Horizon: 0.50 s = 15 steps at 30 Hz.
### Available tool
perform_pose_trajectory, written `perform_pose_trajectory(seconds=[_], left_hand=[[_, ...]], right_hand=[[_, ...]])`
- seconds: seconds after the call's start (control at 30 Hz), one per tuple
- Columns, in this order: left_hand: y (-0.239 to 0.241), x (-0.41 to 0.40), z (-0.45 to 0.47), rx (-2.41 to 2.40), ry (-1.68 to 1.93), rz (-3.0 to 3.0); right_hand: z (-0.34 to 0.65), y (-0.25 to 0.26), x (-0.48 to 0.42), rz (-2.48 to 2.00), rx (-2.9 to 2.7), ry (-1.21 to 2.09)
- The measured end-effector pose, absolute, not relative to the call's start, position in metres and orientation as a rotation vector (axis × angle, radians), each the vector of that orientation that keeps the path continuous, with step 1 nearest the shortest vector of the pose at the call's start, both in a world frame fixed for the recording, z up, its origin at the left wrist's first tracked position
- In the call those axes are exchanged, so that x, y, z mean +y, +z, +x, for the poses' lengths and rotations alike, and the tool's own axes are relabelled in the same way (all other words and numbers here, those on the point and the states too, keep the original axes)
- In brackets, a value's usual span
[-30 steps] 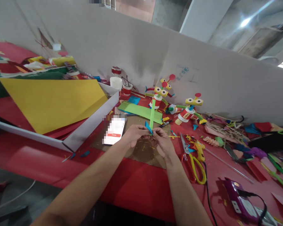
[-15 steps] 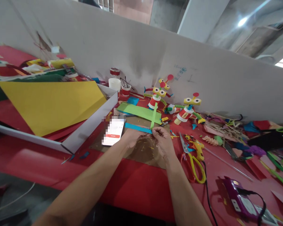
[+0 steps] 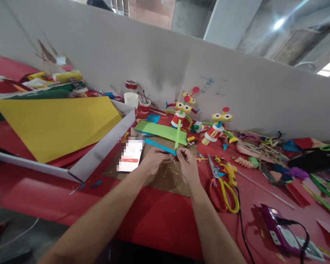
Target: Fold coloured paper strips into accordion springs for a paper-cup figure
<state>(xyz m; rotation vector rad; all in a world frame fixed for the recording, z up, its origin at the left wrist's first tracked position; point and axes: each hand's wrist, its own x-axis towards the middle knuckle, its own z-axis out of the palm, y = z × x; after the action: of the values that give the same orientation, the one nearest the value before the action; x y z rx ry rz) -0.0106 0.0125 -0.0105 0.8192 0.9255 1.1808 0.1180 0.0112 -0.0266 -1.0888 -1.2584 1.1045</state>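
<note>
Left hand (image 3: 156,159) close beside right hand (image 3: 187,162)

Room is offered along the near edge of the red surface (image 3: 159,223), between the forearms (image 3: 107,211). Leftward, though, the way is barred by the phone (image 3: 131,156) just beside the left grip (image 3: 154,160), then by the white tray wall (image 3: 106,145)! On the other flank, the right grip (image 3: 187,159) is fenced off by scissors (image 3: 215,175) and a yellow glue gun (image 3: 231,174), its cord (image 3: 241,220) trailing nearward. Ahead, passage is crossed by the green strip (image 3: 178,135), backed by cup figures (image 3: 214,134).
</note>
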Motion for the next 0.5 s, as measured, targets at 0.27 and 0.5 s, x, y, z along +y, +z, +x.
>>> perform_pose_trajectory(seconds=[0.27,0.5], left_hand=[[-0.0094,0.0091,-0.0110,0.843,1.205,0.882],[-0.0143,0.0061,-0.0028,0.870,1.214,0.871]], right_hand=[[0.1195,-0.0242,0.0101,-1.161,-1.375,0.952],[0.1184,-0.0258,0.0096,-1.192,-1.379,0.866]])
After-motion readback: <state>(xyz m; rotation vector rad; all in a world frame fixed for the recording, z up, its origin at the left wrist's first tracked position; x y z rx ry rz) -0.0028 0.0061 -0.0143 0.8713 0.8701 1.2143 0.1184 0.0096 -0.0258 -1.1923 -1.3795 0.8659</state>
